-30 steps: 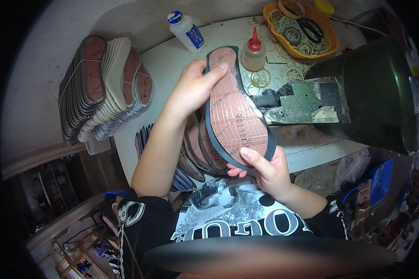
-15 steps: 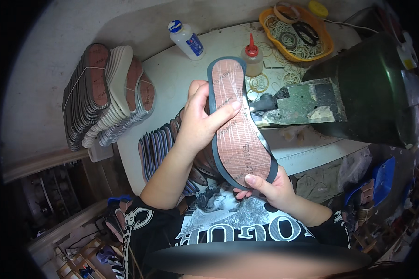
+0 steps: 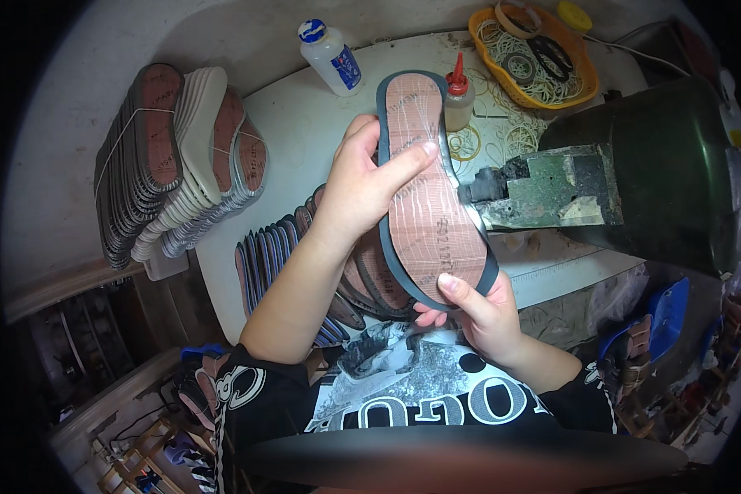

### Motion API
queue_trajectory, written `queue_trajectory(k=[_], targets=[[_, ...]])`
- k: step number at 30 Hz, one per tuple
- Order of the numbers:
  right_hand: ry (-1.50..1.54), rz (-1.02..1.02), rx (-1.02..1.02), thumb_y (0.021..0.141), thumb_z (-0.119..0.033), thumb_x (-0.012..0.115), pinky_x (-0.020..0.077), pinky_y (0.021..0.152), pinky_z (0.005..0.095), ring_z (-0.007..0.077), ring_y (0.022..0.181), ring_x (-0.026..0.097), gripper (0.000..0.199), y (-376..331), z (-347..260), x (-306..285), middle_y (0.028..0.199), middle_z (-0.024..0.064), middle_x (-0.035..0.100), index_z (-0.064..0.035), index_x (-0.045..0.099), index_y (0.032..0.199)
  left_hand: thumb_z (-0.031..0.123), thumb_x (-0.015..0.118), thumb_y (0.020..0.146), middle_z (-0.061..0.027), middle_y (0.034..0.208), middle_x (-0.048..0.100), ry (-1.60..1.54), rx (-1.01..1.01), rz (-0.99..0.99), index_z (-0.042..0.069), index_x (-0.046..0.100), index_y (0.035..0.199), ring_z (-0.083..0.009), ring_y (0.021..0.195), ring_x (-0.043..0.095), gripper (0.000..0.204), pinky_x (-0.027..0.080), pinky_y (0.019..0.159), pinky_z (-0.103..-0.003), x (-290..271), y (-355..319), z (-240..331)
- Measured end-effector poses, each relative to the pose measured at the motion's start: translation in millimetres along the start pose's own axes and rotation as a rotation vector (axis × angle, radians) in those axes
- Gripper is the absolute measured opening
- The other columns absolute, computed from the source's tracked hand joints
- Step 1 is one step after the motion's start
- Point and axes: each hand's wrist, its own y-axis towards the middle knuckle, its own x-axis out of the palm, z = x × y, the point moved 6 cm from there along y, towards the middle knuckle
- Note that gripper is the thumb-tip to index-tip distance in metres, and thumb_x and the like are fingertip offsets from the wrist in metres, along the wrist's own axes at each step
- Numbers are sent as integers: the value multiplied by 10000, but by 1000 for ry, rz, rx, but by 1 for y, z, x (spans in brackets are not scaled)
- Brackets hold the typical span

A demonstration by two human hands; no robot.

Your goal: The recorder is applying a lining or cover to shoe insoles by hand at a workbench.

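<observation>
From the head view, left hand [image 3: 362, 177] and right hand [image 3: 486, 317] have fingers gripping a pinkish-brown, dark-rimmed, foot-shaped insole [image 3: 424, 206] beside the dark-green, metal-looking machine [image 3: 650, 181], so imo it's edge-positioning and next calls for steady guiding.

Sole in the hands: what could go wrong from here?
The sole might scrape the green machine arm at its edge; contact unclear. Its far end could knock the red-tipped bottle, close by in view. The right hand pinches only the near end; it may tip if the left hand slips.
</observation>
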Motion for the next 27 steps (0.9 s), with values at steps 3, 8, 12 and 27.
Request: queue_trajectory(k=[3, 8, 12, 27], targets=[[-39, -20, 3, 938, -195, 551, 508, 622, 237, 150, 690, 663, 249, 6, -2, 4, 803, 140, 675, 41, 622, 973, 191, 684, 826, -70, 988, 557, -74, -68, 0, -43, 568, 1070, -135, 906, 567, 357, 470, 793, -260, -5, -3, 2], [-119, -181, 100, 932, -173, 565, 513, 662, 243, 116, 734, 644, 232, 1, 4, 15, 877, 109, 672, 37, 619, 1018, 127, 691, 811, -85, 1045, 606, -311, -113, 62, -23, 480, 1203, -142, 948, 591, 469, 475, 847, -285, -14, -36, 18], [-367, -247, -120, 913, -159, 595, 493, 734, 256, 111, 821, 613, 282, -6, -14, 19, 945, 86, 658, 45, 576, 1107, 32, 703, 753, -91, 1106, 581, -525, -150, -69, -16, 428, 1262, -152, 988, 583, 580, 455, 895, -307, -9, -80, 27], [-306, 4, -348, 904, -102, 593, 433, 614, 199, 34, 694, 534, 127, -3, -47, -10, 754, -35, 601, 2, 595, 832, -32, 616, 815, -103, 1027, 596, -353, 183, 85, -30, 410, 1195, -152, 929, 608, 433, 491, 853, -283, 15, -129, 23]])
